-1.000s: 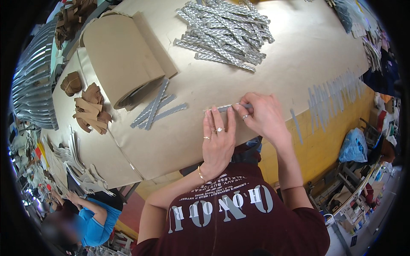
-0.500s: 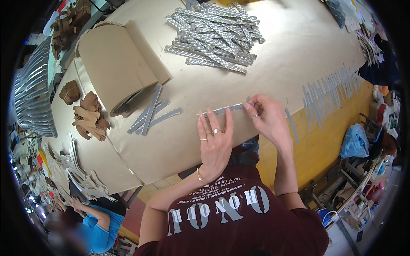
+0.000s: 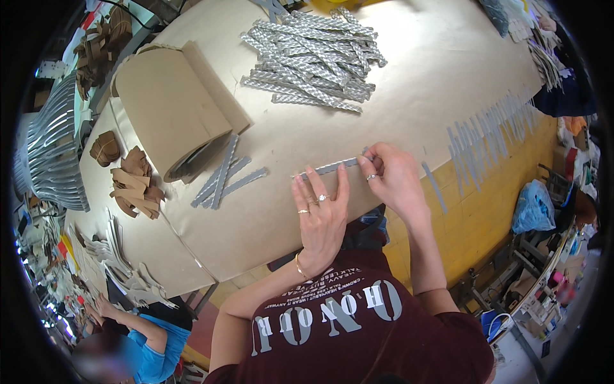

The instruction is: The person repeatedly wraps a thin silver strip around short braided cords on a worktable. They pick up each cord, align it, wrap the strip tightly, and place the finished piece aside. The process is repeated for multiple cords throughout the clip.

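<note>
A grey strip with a silver braid along its edge lies on the brown paper-covered table near its front edge. My left hand rests flat on it, fingers stretched out and spread, their tips pressing along the strip. At the strip's right end my right hand is closed in a pinch; the fingers partly hide that end. Left of my hands lie several grey strips, some crossing one another. Farther back is a heap of silver braided pieces.
A large brown paper roll stands back left, beside brown fabric pieces. Grey strips line the table's right edge, with a single strip nearer me. A person in blue sits lower left. A blue bag hangs at right.
The view has shifted slightly. Both hands stay at the strip in nearly the same pose.
</note>
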`<state>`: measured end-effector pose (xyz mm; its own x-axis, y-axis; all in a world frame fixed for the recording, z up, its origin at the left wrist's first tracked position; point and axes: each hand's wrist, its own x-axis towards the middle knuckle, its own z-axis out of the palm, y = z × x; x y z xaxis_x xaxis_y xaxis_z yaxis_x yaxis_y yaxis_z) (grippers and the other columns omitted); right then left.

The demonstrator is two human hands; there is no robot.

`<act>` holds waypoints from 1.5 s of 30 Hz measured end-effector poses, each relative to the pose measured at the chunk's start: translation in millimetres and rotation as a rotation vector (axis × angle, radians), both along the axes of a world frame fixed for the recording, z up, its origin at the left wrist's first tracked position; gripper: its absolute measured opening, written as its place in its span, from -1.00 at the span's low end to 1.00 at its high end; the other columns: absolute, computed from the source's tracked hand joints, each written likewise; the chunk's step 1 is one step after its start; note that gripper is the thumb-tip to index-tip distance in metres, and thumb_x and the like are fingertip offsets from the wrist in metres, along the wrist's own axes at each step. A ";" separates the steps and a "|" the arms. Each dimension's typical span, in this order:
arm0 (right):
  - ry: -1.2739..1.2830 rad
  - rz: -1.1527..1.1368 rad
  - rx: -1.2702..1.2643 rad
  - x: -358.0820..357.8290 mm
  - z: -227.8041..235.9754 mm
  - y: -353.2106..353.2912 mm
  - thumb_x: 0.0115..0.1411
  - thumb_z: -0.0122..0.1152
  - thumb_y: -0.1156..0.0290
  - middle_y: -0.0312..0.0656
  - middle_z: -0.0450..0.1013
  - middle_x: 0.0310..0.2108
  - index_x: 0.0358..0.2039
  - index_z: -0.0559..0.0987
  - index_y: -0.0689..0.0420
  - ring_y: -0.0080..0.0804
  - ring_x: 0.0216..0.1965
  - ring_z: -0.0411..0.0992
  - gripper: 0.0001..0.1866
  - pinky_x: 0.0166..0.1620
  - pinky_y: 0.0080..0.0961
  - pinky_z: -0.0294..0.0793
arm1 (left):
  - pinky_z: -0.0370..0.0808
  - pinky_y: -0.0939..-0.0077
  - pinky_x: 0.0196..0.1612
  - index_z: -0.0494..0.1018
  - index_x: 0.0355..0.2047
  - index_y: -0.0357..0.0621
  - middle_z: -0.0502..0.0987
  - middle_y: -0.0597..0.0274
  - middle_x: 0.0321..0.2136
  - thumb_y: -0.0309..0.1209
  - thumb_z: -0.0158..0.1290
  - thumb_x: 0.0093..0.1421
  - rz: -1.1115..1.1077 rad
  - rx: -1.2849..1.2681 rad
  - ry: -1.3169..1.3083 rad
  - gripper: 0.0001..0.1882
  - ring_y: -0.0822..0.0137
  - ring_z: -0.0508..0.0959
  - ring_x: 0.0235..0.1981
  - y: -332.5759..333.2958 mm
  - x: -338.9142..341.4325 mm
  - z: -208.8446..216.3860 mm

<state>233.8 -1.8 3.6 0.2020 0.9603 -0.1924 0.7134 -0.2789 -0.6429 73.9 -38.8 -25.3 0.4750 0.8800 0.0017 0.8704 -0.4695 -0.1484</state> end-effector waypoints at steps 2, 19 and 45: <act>0.002 -0.018 0.007 -1.5 -0.2 -1.3 0.17 0.33 0.44 -0.10 0.44 -0.61 -0.37 0.58 0.26 -0.29 -0.61 0.42 -0.85 -0.46 -0.41 0.43 | 0.22 -0.06 0.33 0.33 0.30 0.17 0.37 -0.28 0.17 -0.37 -0.07 0.26 0.001 0.005 -0.015 -0.44 -0.25 0.51 0.08 0.5 0.0 1.3; 0.076 -0.190 -0.052 6.0 0.8 -11.6 0.22 0.24 0.37 -0.11 0.52 -0.56 -0.40 0.59 0.20 -0.18 -0.53 0.50 -0.84 -0.40 -0.32 0.44 | 0.04 -0.04 0.41 0.14 0.35 -0.33 0.13 -0.25 0.36 -0.47 -0.09 0.23 -0.102 -0.223 -0.170 -0.34 -0.18 0.18 0.37 5.5 11.9 -2.2; -0.399 0.070 0.371 0.1 -36.6 -51.3 -0.06 0.25 0.63 -0.20 0.40 -0.10 0.05 0.62 -0.11 -0.23 -0.19 0.39 -0.40 -0.16 -0.29 0.35 | 0.09 -0.15 0.37 0.18 0.38 0.07 0.22 -0.39 0.28 -0.39 -0.07 0.27 -0.153 -0.135 -0.076 -0.36 -0.28 0.32 0.26 9.1 17.0 -0.2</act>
<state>234.0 -53.1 -33.0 0.1230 0.9629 0.2404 0.9307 -0.0278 -0.3648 90.8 -29.6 -25.5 0.6063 0.7921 -0.0701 0.7935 -0.6084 -0.0117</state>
